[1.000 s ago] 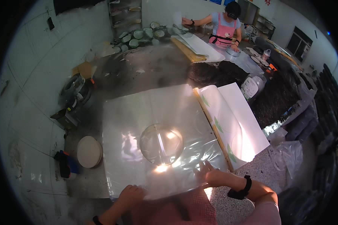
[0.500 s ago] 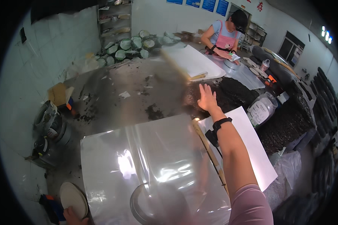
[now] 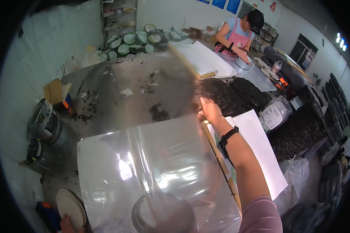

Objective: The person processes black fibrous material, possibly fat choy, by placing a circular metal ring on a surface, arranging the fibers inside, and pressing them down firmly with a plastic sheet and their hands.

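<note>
My right hand is stretched forward, its fingers bent down and drawn together at the far end of a thin wooden strip. What its fingertips hold, if anything, is hidden. The strip runs along the right side of a large clear plastic film; a round shape shows at the film's near edge. White paper lies under my right forearm. At the lower left my left hand, mostly cut off by the frame, is closed on the near edge of pale round discs.
Black clumped material lies beyond my right hand, and a clear jar stands to its right. Black tubs line the left wall. Across the table a person works with a round metal piece beside white sheets.
My right hand has come down and slightly nearer; its spread fingers are now bent together. My left hand stays at the discs. The other person's hands are now over the round piece.
</note>
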`<state>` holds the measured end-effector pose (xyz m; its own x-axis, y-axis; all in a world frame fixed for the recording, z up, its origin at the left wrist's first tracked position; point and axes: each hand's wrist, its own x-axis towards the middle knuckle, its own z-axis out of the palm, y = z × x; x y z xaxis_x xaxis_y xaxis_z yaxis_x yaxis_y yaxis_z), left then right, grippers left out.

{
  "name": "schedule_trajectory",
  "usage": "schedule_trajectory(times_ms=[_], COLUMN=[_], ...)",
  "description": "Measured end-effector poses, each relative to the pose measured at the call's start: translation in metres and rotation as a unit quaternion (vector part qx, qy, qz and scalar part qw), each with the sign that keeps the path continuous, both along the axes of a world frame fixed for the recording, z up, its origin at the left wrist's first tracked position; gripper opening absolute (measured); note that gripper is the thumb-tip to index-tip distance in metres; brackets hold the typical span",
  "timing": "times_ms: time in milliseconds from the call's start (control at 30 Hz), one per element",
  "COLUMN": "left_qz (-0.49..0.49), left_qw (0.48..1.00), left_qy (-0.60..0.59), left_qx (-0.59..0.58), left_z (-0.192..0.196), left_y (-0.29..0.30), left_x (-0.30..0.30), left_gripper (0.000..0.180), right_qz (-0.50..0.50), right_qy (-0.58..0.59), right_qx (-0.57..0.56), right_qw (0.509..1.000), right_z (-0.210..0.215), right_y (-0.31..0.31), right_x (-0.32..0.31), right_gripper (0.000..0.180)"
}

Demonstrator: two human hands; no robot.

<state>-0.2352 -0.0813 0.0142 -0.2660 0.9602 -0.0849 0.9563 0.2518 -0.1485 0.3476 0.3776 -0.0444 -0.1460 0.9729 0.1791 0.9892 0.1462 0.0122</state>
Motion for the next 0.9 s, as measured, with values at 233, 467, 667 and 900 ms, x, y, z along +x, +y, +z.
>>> schedule_trajectory(times_ms=[233, 467, 667, 900], left_qz=[-0.036, -0.169, -0.319, -0.482], left_qw=[0.999, 0.982, 0.863, 0.853], left_qy=[-0.021, 0.086, -0.07, -0.109], left_qx=[-0.033, -0.027, 0.386, 0.17], left_z=[0.008, -0.044, 0.032, -0.015], left_y=[0.001, -0.01, 0.014, 0.046], left_x=[-0.024, -0.08, 0.08, 0.209], left_gripper=[0.05, 0.037, 0.035, 0.055], right_qz=[-0.005, -0.154, 0.058, 0.001], right_qy=[0.143, 0.481, 0.764, 0.903], right_qx=[0.08, 0.429, 0.147, -0.044], right_qw=[0.986, 0.749, 0.626, 0.427], right_z=[0.014, 0.086, 0.094, 0.108], right_y=[0.012, -0.049, -0.195, -0.358], right_x=[0.026, 0.122, 0.105, 0.003], right_gripper=[0.037, 0.032, 0.025, 0.023])
